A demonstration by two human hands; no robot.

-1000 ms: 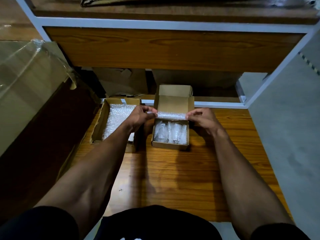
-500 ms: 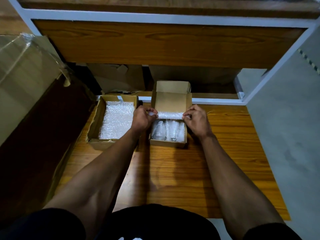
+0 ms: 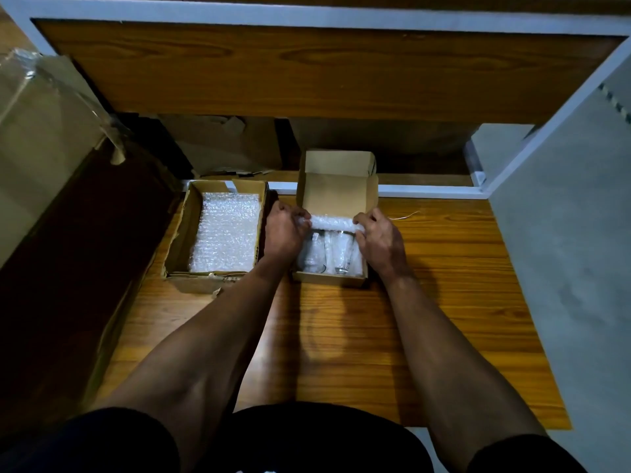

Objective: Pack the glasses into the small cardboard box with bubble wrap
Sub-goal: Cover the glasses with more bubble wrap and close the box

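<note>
A small cardboard box (image 3: 329,278) sits on the wooden surface with its lid (image 3: 336,189) standing open at the far side. Clear glasses (image 3: 329,250) lie side by side inside it. Across the box's far end runs a rolled strip of bubble wrap (image 3: 332,221). My left hand (image 3: 283,233) pinches the strip's left end. My right hand (image 3: 379,238) grips its right end, over the box's right wall. The far ends of the glasses are hidden under the strip.
A larger open cardboard box (image 3: 184,233) lined with a bubble wrap sheet (image 3: 225,233) stands just left of the small one. A big carton (image 3: 37,138) fills the left. A low wooden shelf (image 3: 307,73) with white frame overhangs the back. Grey floor (image 3: 563,268) lies right.
Both hands have drawn closer together and lower, bringing the bubble wrap strip down onto the far end of the small box. The view has shifted slightly.
</note>
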